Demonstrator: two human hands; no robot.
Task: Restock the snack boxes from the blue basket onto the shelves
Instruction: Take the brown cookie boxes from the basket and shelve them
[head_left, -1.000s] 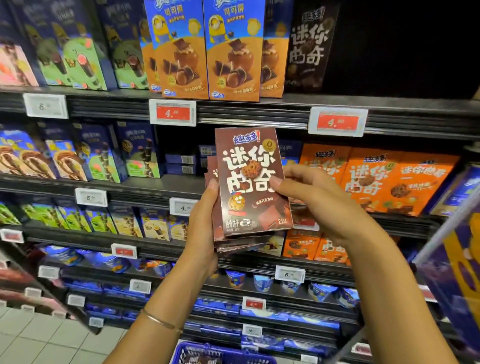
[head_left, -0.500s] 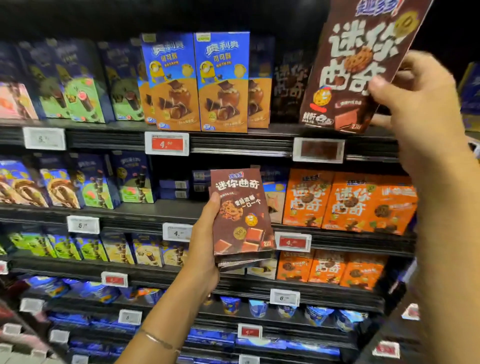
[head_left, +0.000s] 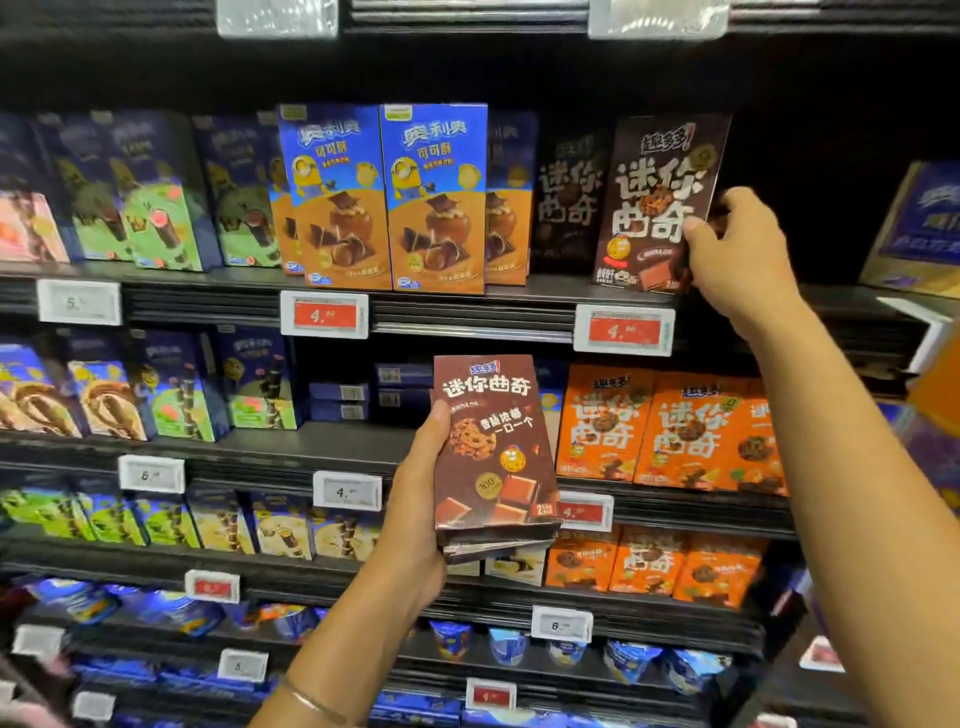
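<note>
My left hand (head_left: 415, 525) grips a small stack of brown cookie boxes (head_left: 491, 457) in front of the middle shelves, thumb on the front face. My right hand (head_left: 737, 254) holds another brown cookie box (head_left: 657, 202) by its right edge; this box stands upright on the upper shelf (head_left: 519, 291), beside a darker box of the same kind (head_left: 569, 200) further back. The blue basket is out of view.
Blue and orange snack boxes (head_left: 384, 197) stand left of the brown ones on the upper shelf. Orange cookie boxes (head_left: 670, 431) fill the shelf below on the right. Price tags (head_left: 623, 330) line the shelf edges. Dark open shelf space (head_left: 810, 208) lies behind my right hand.
My right hand lifted one brown box off the stack, carried it up and right, then set it down on the upper shelf. My left hand has kept the remaining stack at mid height.
</note>
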